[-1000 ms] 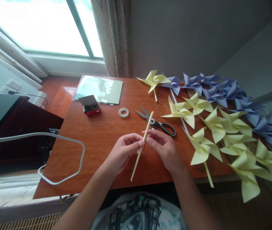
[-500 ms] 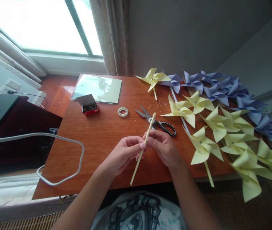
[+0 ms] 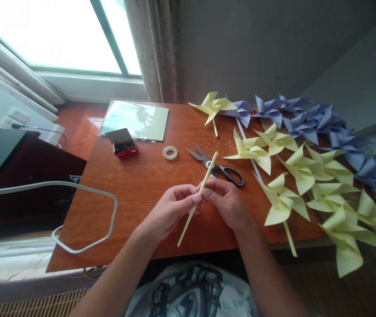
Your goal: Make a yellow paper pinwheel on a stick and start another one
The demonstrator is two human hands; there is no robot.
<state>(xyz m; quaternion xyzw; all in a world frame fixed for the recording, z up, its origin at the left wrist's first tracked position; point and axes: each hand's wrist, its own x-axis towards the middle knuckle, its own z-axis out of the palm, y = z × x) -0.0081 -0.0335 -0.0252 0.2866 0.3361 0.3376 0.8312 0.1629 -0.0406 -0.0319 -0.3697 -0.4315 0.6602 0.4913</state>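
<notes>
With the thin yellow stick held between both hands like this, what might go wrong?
Both hands, left hand and right hand, pinch the rolled paper stick near its middle only, so it may bend or unroll. The scissors lie open just beyond the fingers; a reach forward may meet the blades. The yellow pinwheels overhang the table edge and may slip off.

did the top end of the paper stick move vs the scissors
Yes. The paper stick tilted right: its tip now lies over the scissors near the pivot, further right than before.

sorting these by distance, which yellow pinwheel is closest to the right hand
The yellow pinwheel at the table's front edge, its stick pointing toward the person; the other yellow ones lie farther back or right of the right hand.
</notes>
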